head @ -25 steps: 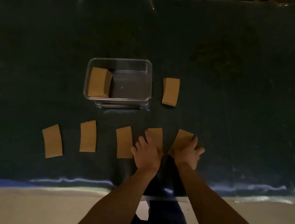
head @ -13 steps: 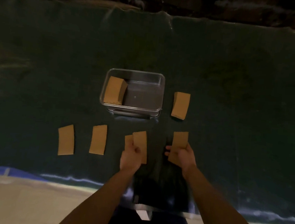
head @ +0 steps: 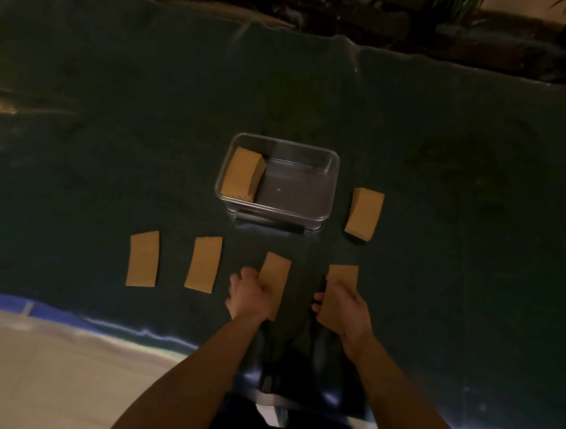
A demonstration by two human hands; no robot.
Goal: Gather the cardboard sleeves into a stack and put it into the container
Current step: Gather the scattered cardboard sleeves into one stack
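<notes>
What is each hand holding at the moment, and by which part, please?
The left hand grips one cardboard sleeve by its lower left edge; the right hand grips another sleeve by its lower half.

tan sleeve stack (head: 242,174) leans in clear container (head: 331,187); two flat sleeves (head: 143,258) lie left.

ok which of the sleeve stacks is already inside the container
The cardboard sleeve stack at the left end of the clear container. The other stack sits outside on the cloth, to the container's right.
</notes>
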